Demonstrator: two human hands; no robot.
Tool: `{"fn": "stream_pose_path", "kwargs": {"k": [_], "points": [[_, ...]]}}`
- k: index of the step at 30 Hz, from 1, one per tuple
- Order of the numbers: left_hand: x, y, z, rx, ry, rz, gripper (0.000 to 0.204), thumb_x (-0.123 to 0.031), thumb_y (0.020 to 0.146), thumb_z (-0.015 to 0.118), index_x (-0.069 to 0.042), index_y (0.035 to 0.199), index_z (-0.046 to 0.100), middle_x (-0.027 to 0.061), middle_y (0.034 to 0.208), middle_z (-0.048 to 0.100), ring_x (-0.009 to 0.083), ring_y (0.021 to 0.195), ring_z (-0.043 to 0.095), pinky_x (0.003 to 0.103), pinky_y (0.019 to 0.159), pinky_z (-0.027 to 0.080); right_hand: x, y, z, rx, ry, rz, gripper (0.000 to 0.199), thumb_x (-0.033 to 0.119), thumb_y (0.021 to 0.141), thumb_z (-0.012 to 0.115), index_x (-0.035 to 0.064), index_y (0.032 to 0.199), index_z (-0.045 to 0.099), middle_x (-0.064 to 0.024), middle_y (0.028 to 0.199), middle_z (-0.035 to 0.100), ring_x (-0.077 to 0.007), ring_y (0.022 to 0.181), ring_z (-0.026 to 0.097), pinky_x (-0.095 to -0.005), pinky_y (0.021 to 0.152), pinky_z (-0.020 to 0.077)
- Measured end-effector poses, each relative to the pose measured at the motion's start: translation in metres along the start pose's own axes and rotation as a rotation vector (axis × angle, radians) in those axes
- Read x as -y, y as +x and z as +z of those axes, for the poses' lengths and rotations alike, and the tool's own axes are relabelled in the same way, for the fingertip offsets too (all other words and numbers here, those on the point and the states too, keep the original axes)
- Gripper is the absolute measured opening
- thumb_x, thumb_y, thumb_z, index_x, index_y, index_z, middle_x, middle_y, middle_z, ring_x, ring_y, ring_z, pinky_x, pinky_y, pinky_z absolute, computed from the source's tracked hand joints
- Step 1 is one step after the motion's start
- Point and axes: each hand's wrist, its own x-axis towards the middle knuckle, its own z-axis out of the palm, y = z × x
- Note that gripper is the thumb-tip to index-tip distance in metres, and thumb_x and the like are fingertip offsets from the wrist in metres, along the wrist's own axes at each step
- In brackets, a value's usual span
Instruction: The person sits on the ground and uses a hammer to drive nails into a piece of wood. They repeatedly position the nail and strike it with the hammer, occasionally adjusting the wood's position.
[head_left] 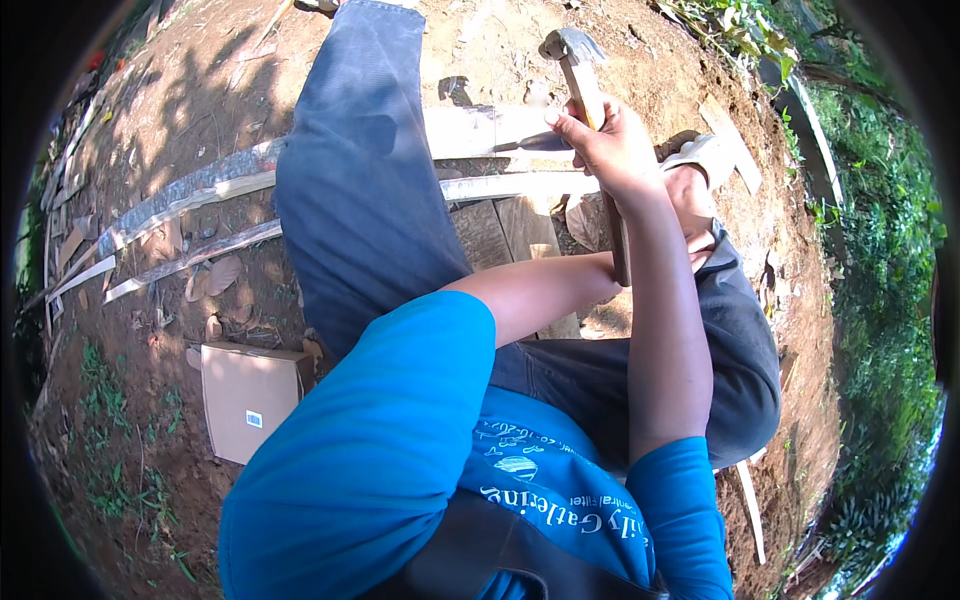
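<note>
Gripping one hammer (578, 70) by its wooden handle, the right hand (612, 150) sits high in the head view, its fingers (568, 128) wrapped tight around the shaft just below the grey metal head. A second dark shaft runs down past the wrist from under the same hand; whether it belongs to the hammer cannot be told. The left hand (690, 195) lies behind the right forearm, mostly hidden, so whether its fingers are curled or spread cannot be told. Below the hammer lie pale wooden planks (470, 130) across bare brown soil (180, 120); at least three long strips run leftward, and two short dark boards (505, 230) sit beside the knee. One flat cardboard box (245, 400) rests on the ground at lower left, tan and roughly square, with a single small white label carrying blue print near its middle. Green plants (880, 300) fill the right edge. The person wears jeans (360, 180) and a blue shirt (400, 440).
</note>
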Motion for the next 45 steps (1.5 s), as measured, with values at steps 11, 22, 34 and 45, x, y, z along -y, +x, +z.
{"fn": "stream_pose_path", "kwargs": {"k": [11, 22, 34, 45], "points": [[-0.014, -0.019, -0.068, 0.318, -0.014, -0.166, 0.028, -0.019, 0.092, 0.056, -0.005, 0.116, 0.062, 0.0141, 0.119, 0.062, 0.0286, 0.11, 0.06, 0.043, 0.094, 0.049, -0.004, 0.0, 0.002, -0.017, -0.078, 0.002, 0.021, 0.021, 0.088, 0.076, 0.006, 0.096, 0.063, 0.001, 0.068, 0.059, -0.0057, 0.052, 0.052, -0.0234, 0.047, 0.0415], [0.004, -0.098, -0.27, 0.344, 0.266, -1.04, 0.029, -0.032, 0.081, 0.074, -0.01, 0.098, 0.069, 0.007, 0.092, 0.071, 0.0256, 0.089, 0.068, 0.037, 0.082, 0.053, -0.02, -0.002, -0.006, -0.061, -0.197, -0.153, 0.044, 0.041, 0.08, 0.081, 0.0049, 0.1, 0.066, -0.0062, 0.072, 0.069, -0.0111, 0.059, 0.066, -0.0274, 0.054, 0.0522], [0.058, -0.115, -0.256, -0.386, 0.002, -0.691, 0.031, -0.024, 0.089, 0.072, -0.001, 0.108, 0.064, 0.014, 0.097, 0.073, 0.0277, 0.087, 0.07, 0.036, 0.08, 0.053, 0.02, -0.074, 0.001, -0.307, -0.346, -0.036, 0.043, 0.045, 0.084, 0.074, 0.0069, 0.102, 0.071, -0.0044, 0.067, 0.068, -0.0095, 0.057, 0.063, -0.0261, 0.055, 0.0518], [0.032, -0.121, -0.259, -0.233, 0.041, -0.8, 0.033, -0.027, 0.091, 0.072, 0.0, 0.107, 0.062, 0.009, 0.097, 0.071, 0.0174, 0.089, 0.067, 0.03, 0.082, 0.051, -0.003, -0.141, -0.013, -0.338, 0.057, -0.166, 0.037, 0.038, 0.089, 0.072, 0.0024, 0.097, 0.066, -0.0033, 0.068, 0.064, -0.0102, 0.061, 0.067, -0.0257, 0.052, 0.0518]]}}
